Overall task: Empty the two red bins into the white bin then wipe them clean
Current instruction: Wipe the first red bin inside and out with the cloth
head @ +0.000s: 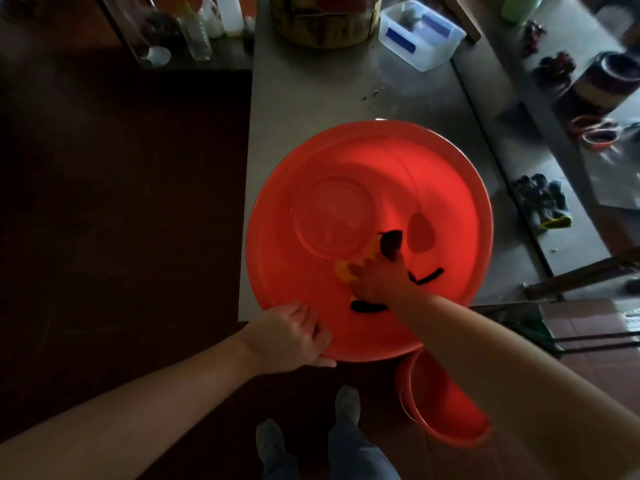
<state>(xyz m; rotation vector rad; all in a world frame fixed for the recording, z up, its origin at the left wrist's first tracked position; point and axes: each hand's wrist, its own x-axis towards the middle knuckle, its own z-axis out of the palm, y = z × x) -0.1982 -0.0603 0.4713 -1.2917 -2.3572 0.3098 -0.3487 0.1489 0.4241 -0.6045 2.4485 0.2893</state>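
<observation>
Big red bin (pixel 433 174): round and wide, sitting on the grey worktop (pixel 311 98) at its near end, with the near rim hanging past the edge.
Left hand (pixel 291 336): grips the big red bin's near rim; the fingers (pixel 320 336) are curled together over the lip and the thumb lies under it.
Right hand (pixel 375 278): reaches down inside the big red bin, on its near inner wall.
Right fingers: bunched together around a yellow cloth (pixel 343 270); exactly how they close on it cannot be told.
Dark scrap (pixel 391 242): just beyond the right hand, touching the cloth.
Black strips (pixel 429 275): two lie on the bin's inner wall, one on each side of the right wrist.
Second red bin (pixel 446 410): lower down, below the worktop edge, partly hidden under the right forearm.
White bin (pixel 420 36): at the far end of the worktop, well apart from both red bins, with blue items inside.
Gloves (pixel 543 202): dark, on the ledge to the right.
Bottles (pixel 197 36): on a shelf at far left.
</observation>
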